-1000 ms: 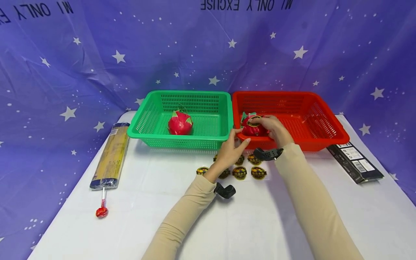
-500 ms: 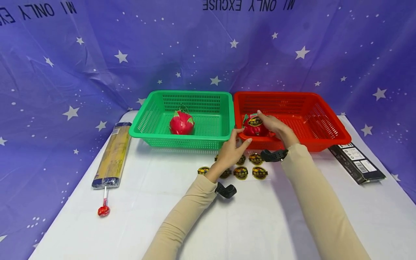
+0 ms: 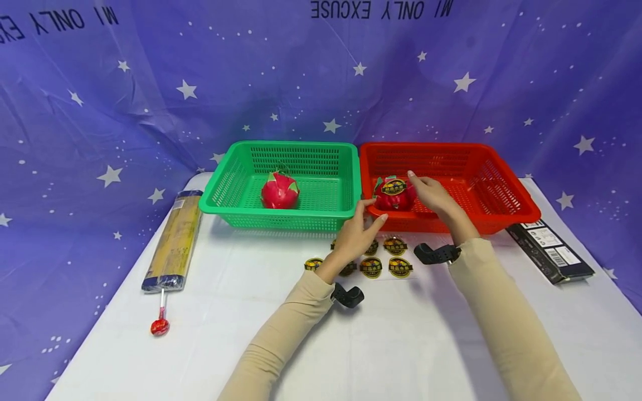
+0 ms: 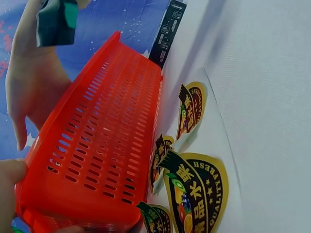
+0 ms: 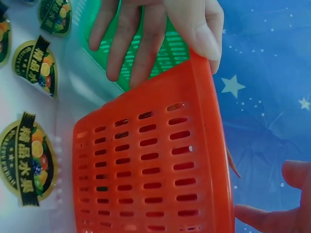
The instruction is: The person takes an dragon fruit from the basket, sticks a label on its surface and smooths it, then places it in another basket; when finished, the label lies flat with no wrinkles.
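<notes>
In the head view, a dragon fruit [image 3: 401, 201] with a black and gold sticker [image 3: 393, 186] on it lies in the left end of the red basket [image 3: 501, 214]. My left hand [image 3: 353, 236] pinches that basket's near left corner rim; in the right wrist view, the left thumb [image 5: 206, 41] lies on the rim and other fingers hang outside. My right hand [image 3: 433, 197] is over the basket, just right of the fruit, thumb raised and nothing held. In the left wrist view, the right hand [image 4: 36, 77] shows beyond the red wall.
A green basket [image 3: 281, 221] with another dragon fruit [image 3: 280, 191] stands to the left. Below the baskets lies a sheet of fruit stickers [image 3: 371, 267]. A wrapped yellow packet [image 3: 173, 239] and a red lollipop [image 3: 160, 326] lie left; a black box [image 3: 549, 250] lies right.
My right hand has drawn back to the right from the dragon fruit, leaving its sticker uncovered. My left hand has stayed at the basket corner.
</notes>
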`<state>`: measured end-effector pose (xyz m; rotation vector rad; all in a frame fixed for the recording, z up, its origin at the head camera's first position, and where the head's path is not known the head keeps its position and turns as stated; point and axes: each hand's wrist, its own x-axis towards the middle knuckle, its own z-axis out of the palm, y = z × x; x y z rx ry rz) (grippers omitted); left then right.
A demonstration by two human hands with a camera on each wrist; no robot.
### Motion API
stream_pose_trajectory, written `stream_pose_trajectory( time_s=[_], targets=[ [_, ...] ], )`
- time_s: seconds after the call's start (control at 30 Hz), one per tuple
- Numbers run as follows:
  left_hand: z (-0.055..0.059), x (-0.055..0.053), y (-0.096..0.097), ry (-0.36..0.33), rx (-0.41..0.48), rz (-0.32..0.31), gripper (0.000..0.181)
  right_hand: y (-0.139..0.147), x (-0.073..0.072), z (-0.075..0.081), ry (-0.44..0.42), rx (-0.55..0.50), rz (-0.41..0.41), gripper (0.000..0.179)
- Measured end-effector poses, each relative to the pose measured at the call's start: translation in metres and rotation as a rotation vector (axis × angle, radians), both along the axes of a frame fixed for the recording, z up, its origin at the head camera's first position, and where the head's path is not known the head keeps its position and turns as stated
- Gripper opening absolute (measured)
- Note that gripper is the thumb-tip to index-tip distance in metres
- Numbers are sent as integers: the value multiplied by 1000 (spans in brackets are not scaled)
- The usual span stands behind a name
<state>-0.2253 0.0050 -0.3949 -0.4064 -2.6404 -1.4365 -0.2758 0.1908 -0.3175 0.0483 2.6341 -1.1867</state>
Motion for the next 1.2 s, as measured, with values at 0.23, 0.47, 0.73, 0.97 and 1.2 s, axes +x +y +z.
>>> stream_pose_trajectory(
  time_s=[0.23, 0.47, 0.73, 0.97, 1.2],
  targets=[
    [-1, 5, -4, 1, -63, -49, 57, 11, 18, -2, 160, -83, -71, 81],
    [4, 18, -17, -34, -81, -101, 69, 14, 36, -5, 326, -174, -139, 63],
    [-2, 44, -45, -16, -114, -126, 63, 6, 54, -7, 381, -265, -164, 47],
    [-6, 61, -83, 100, -95, -30, 39, -10, 67, -5, 310, -568, -18, 48],
    [8, 62, -128, 208, 115, 225, 24, -35, 80, -9, 206, -665, 156, 44]
  ],
)
